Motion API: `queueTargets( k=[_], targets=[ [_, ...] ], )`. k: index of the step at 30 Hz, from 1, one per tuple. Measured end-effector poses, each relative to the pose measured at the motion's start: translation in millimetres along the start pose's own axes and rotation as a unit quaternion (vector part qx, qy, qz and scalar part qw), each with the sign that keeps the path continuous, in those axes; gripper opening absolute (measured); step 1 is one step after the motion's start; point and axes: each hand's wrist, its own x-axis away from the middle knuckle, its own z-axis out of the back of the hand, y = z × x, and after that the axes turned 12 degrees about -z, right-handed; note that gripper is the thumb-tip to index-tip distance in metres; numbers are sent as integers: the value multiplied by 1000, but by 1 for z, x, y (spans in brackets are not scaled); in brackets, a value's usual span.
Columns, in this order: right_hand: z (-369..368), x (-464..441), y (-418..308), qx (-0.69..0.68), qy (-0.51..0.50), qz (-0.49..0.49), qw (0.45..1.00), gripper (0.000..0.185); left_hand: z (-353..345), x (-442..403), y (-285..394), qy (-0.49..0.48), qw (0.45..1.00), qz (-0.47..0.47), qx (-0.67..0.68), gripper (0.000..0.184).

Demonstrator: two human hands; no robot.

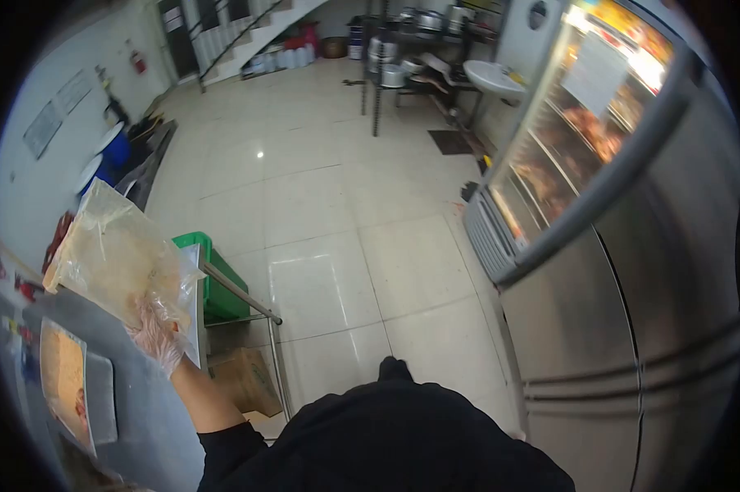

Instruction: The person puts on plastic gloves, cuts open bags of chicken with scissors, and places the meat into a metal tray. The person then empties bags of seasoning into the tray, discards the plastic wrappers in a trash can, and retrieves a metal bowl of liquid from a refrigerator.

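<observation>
My left hand (pixel 158 334), in a clear disposable glove, is closed around the lower part of a large clear plastic bag (pixel 120 254). Crumpled and cloudy, the bag has pale residue inside and is held up over the far end of the steel table (pixel 153 414). Nearer on that table sits a metal tray (pixel 102 398) with an orange-tan crumbly powder (pixel 65 373) and some darker pieces at its side. My right hand does not show in the view.
A green crate (pixel 222 291) and a cardboard box (pixel 247 379) stand beside the table. On the right are a lit glass-door fridge (pixel 567 139) with meat and steel cabinets (pixel 575 328). Blue barrels (pixel 114 148) line the left wall. Pot shelves and a sink (pixel 493 76) are farther back.
</observation>
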Motion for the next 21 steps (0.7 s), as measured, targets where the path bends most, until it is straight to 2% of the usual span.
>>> queueTargets(
  k=[1,2,4,6,7,8,9,12,14,16,17,18,19,20,21],
  targets=[
    [35,-15,-57,21,25,28,999,52,-1,-9,-13,-49,968,-165,-182,31],
    [71,-32,-121,35,57,60,996,53,7,-25,-33,-96,871,-313,-368,32],
    [144,-47,-272,28,126,117,985,55,8,-40,-27,-95,848,-307,-422,34],
    [203,6,-438,-17,180,215,960,57,-46,-40,-1,36,951,-166,-257,34],
    [221,57,-502,-12,206,303,930,49,-74,-44,7,93,957,-149,-232,34],
    [217,26,-578,-55,182,388,902,46,-86,-55,7,147,959,-135,-201,34],
    [213,-8,-652,-91,149,470,865,44,-85,-68,-1,158,958,-142,-190,34],
    [179,173,-755,-64,52,512,855,45,-68,-87,-26,194,955,-159,-159,34],
    [117,132,-848,94,203,640,735,42,-71,-116,-51,221,949,-157,-163,33],
    [81,238,-851,107,73,550,825,48,-70,-152,-93,213,940,-143,-226,34],
    [66,261,-856,218,112,560,791,49,-69,-162,-106,211,933,-134,-259,34],
    [53,266,-862,323,150,565,745,50,-91,-170,-110,211,942,-97,-242,33],
    [41,263,-877,329,122,511,785,53,-115,-181,-117,210,950,-59,-225,32],
    [32,250,-889,335,93,451,822,56,-106,-190,-152,148,922,-110,-342,33],
    [17,188,-911,342,89,432,830,58,-116,-201,-171,128,917,-101,-364,33]
  ],
)
